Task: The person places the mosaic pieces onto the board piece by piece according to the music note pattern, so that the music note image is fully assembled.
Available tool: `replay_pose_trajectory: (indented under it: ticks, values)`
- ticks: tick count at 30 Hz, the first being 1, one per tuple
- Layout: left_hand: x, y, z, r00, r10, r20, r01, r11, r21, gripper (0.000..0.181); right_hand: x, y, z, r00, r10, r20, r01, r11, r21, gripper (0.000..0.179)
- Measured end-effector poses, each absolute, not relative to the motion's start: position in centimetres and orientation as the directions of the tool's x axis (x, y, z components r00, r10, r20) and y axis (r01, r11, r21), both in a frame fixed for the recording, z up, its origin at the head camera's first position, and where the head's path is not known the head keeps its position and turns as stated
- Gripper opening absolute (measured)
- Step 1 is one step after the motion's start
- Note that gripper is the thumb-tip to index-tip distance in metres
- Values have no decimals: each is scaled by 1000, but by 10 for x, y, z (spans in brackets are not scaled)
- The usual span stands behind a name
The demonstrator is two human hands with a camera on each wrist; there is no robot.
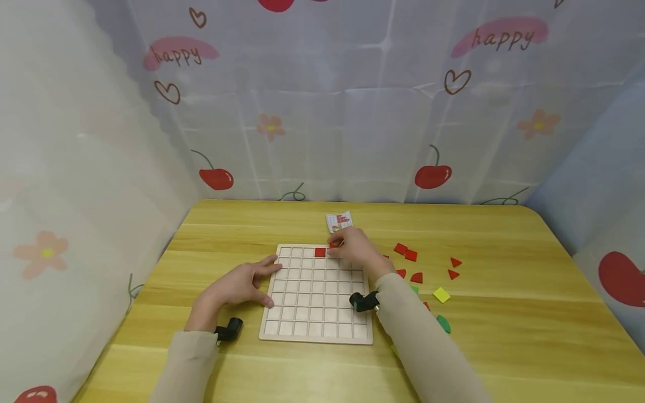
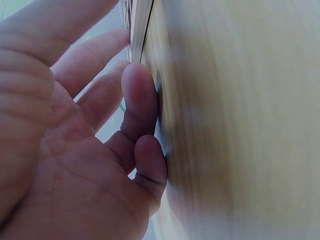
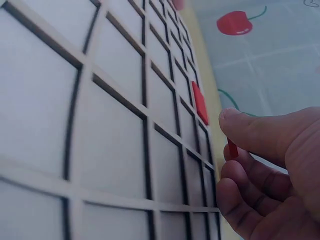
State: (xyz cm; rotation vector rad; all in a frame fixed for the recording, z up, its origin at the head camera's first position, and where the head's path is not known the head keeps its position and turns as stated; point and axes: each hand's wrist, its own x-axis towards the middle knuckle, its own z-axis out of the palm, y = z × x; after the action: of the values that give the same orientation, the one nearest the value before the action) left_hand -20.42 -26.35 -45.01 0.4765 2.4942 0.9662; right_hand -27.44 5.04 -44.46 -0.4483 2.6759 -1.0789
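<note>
A pale gridded board (image 1: 305, 287) lies on the table, with one red square tile (image 1: 320, 252) in its top row. Over that row, just to the right of the tile, my right hand (image 1: 356, 248) pinches a small red piece (image 3: 232, 149) between thumb and fingers. Its full shape is hidden by the fingers. My left hand (image 1: 237, 284) rests at the board's left edge with spread, relaxed fingers, some touching the rim. In the left wrist view, fingertips (image 2: 137, 82) sit against the board's side and the tabletop.
Behind the board lies a small printed card (image 1: 339, 221) with a coloured picture. Scattered to the right are red squares (image 1: 411, 256), red triangles (image 1: 456, 262), red quarter-rounds (image 1: 416, 277), a yellow square (image 1: 441, 295) and a green leaf-shaped piece (image 1: 444, 323). Curtains surround the wooden table (image 1: 504, 336).
</note>
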Motion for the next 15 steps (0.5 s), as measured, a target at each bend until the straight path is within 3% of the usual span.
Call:
replay_pose_trajectory:
  ticks: [7, 15]
  values:
    - [-207, -264, -452, -857, 444, -263, 155, 708, 689, 92, -274, 42, -456, -930, -364, -54, -237, 706, -668, 23]
    - [-207, -264, -453, -849, 455, -269, 155, 700, 697, 94, -270, 39, -453, -942, -326, -76, -187, 699, -690, 24]
